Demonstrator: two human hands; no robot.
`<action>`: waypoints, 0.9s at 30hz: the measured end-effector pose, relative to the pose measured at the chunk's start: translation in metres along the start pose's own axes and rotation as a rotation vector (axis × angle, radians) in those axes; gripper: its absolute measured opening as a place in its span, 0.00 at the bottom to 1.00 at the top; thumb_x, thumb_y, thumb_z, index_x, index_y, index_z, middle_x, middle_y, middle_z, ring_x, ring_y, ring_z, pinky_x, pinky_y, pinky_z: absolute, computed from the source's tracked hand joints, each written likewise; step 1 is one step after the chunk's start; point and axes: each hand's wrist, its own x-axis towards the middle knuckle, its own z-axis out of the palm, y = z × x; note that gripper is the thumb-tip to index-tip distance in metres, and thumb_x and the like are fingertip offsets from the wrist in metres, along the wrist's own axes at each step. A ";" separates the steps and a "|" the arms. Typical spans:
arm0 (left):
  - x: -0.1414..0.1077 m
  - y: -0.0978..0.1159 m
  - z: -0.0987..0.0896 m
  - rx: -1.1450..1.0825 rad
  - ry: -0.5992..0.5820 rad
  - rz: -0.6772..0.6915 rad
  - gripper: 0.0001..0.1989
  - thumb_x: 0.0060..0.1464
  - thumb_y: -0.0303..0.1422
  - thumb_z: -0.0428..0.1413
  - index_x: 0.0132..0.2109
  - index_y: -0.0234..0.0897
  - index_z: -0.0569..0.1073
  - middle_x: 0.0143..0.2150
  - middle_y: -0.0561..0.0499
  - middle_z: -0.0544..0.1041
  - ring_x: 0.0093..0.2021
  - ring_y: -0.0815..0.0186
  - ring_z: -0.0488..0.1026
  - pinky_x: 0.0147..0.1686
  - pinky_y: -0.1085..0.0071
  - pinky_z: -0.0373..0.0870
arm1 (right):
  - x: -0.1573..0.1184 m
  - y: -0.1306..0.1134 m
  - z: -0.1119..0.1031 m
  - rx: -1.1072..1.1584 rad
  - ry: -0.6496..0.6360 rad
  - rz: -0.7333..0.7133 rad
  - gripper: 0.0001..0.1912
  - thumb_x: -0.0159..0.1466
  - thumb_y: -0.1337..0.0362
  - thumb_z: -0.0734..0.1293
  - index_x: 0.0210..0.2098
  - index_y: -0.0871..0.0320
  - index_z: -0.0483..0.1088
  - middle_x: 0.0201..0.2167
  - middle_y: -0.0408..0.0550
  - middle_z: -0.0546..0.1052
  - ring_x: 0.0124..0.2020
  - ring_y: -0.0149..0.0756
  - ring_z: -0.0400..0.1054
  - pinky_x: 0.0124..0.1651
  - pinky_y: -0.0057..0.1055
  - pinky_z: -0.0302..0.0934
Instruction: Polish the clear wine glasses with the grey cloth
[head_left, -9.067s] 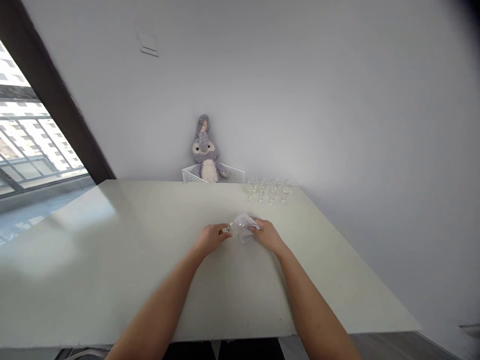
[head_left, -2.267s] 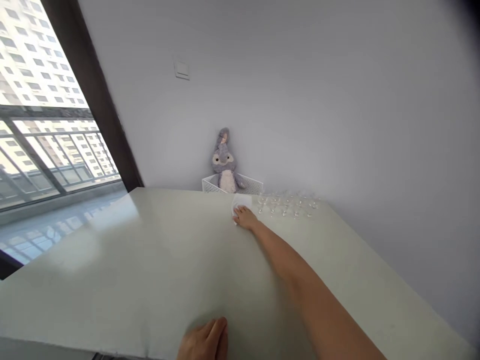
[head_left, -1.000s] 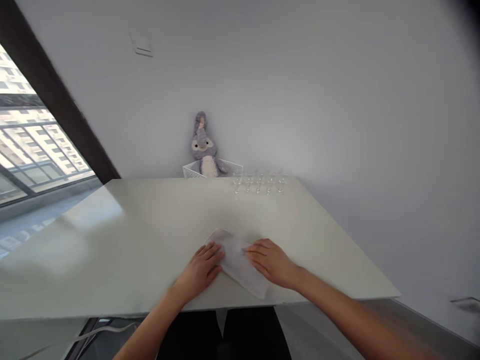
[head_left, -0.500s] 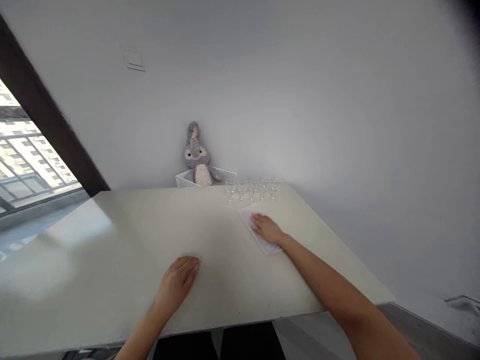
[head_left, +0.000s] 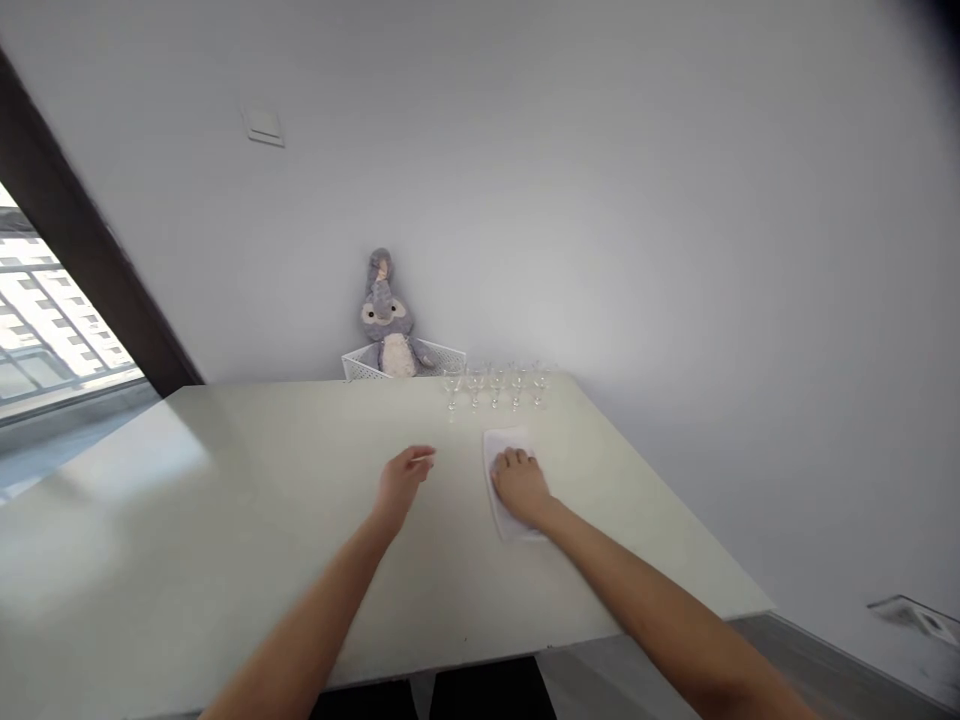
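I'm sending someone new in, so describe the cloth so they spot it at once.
Start at the big pale table, with a row of stemmed glasses near its far edge. Nearer the person, under their right hand, lies the white cloth. It is flat and opaque, while the glasses stand upright and clear.

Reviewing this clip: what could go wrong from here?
The right hand rests on the white cloth, just short of the stemmed glasses; sliding it farther forward could knock some over.

The glasses stand near the far edge of the table, so a bumped one might fall off.

They are clear and faint against the pale surface, so a reaching hand could misjudge them.
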 end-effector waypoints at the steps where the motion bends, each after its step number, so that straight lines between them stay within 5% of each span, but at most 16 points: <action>1: 0.014 0.001 0.010 -0.126 0.033 -0.067 0.12 0.48 0.33 0.51 0.41 0.37 0.72 0.41 0.46 0.73 0.40 0.64 0.71 0.35 0.70 0.68 | 0.004 -0.014 -0.001 0.028 0.020 -0.038 0.22 0.63 0.59 0.52 0.50 0.66 0.61 0.51 0.64 0.63 0.51 0.51 0.54 0.48 0.43 0.48; 6: 0.085 -0.011 0.044 -0.213 0.203 -0.211 0.19 0.42 0.27 0.56 0.45 0.35 0.68 0.53 0.42 0.65 0.39 0.66 0.70 0.29 0.75 0.66 | 0.017 -0.049 -0.002 0.179 0.132 -0.167 0.20 0.63 0.59 0.52 0.50 0.61 0.61 0.53 0.57 0.63 0.54 0.45 0.52 0.53 0.41 0.45; 12: 0.157 -0.029 0.062 -0.210 0.211 -0.270 0.29 0.42 0.25 0.58 0.53 0.38 0.60 0.55 0.40 0.61 0.32 0.70 0.70 0.27 0.74 0.67 | 0.021 -0.038 0.002 0.302 0.100 -0.232 0.19 0.61 0.59 0.56 0.50 0.57 0.61 0.54 0.51 0.62 0.56 0.41 0.51 0.54 0.39 0.44; 15: 0.182 -0.030 0.075 -0.229 0.170 -0.260 0.21 0.51 0.31 0.53 0.52 0.36 0.61 0.51 0.43 0.65 0.39 0.66 0.69 0.35 0.66 0.69 | 0.021 -0.036 0.003 0.337 0.100 -0.234 0.19 0.61 0.59 0.56 0.51 0.57 0.61 0.54 0.50 0.63 0.56 0.41 0.50 0.55 0.39 0.44; 22: 0.200 -0.037 0.092 -0.243 0.114 -0.202 0.15 0.55 0.35 0.49 0.48 0.32 0.65 0.45 0.46 0.69 0.40 0.65 0.69 0.38 0.63 0.69 | 0.022 -0.036 -0.001 0.361 0.067 -0.233 0.19 0.61 0.59 0.56 0.52 0.55 0.61 0.55 0.48 0.63 0.57 0.39 0.50 0.55 0.38 0.44; 27: 0.194 -0.050 0.061 -0.228 0.280 -0.170 0.07 0.49 0.30 0.54 0.36 0.32 0.69 0.28 0.53 0.70 0.23 0.75 0.66 0.24 0.75 0.65 | 0.021 -0.035 -0.002 0.355 0.039 -0.235 0.20 0.62 0.59 0.56 0.53 0.55 0.59 0.56 0.48 0.61 0.58 0.38 0.48 0.56 0.38 0.42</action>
